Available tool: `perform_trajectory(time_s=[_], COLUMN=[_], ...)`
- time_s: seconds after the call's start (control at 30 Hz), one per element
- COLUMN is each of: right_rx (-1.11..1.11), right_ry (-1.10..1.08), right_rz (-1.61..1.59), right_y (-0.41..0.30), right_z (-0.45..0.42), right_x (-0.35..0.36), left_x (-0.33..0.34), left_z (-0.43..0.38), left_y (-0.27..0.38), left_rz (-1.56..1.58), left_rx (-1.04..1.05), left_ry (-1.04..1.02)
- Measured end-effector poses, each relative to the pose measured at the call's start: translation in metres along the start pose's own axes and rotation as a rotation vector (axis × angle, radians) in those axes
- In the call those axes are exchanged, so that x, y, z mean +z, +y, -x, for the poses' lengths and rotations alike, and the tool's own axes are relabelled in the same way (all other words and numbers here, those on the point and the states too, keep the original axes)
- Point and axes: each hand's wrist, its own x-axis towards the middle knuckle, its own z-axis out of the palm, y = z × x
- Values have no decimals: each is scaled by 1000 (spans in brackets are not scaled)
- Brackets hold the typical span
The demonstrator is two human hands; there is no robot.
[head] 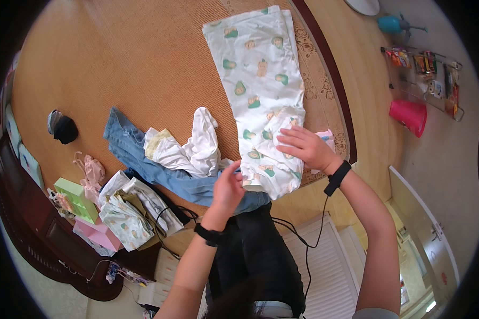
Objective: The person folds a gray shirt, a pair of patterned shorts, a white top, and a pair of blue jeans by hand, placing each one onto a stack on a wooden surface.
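Note:
A white cloth garment with green and tan bear prints [263, 75] lies lengthwise over the woven bed mat [143, 63], its near end bunched. My right hand [301, 147] rests on the bunched part with its fingers spread, palm down. At the near left edge of the same garment is my left hand [228, 189], fingers slightly curled; whether they pinch the cloth cannot be told. Blue jeans [159, 171] run under the garment's near end. On the jeans lies a crumpled white garment [203, 147] with a pale yellow part. Both wrists wear black bands.
Left of me are a pile of clothes [131, 215], a green box [78, 199], a pink box [97, 235] and a pink cloth item [92, 171]. Dark rolled items [65, 128] lie farther off. Black cables hang by my legs. A pink bin [409, 115] and snack rack [427, 79] stand right.

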Motion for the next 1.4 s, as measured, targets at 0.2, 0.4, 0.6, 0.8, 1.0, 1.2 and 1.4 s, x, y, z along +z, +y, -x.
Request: perform_trajectory(time_s=[0.2,0.4,0.6,0.8,1.0,1.2,1.4], right_rx=[105,375,1096,928,897,988,1043], right_ry=[54,20,87,-63,2,72,390], right_rz=[-279,-594,-923,-730,-598,-409,-179], right_y=[-14,4,37,31,38,29,19], right_z=[-2,1,-16,-1,-4,-8,3], right_x=[-6,-1,9,15,30,21,30], left_x=[0,29,17,-4,-20,-2,-2], left_z=[-12,-34,-94,-97,-104,-103,-99], left_y=[6,0,4,-10,-18,-21,-44], left_rz=[-1509,-1051,-919,-757,-806,-1219,-1214], left_rx=[1039,751,612,492,462,517,986], left_ry=[-12,-171,-64,-9,52,306,605])
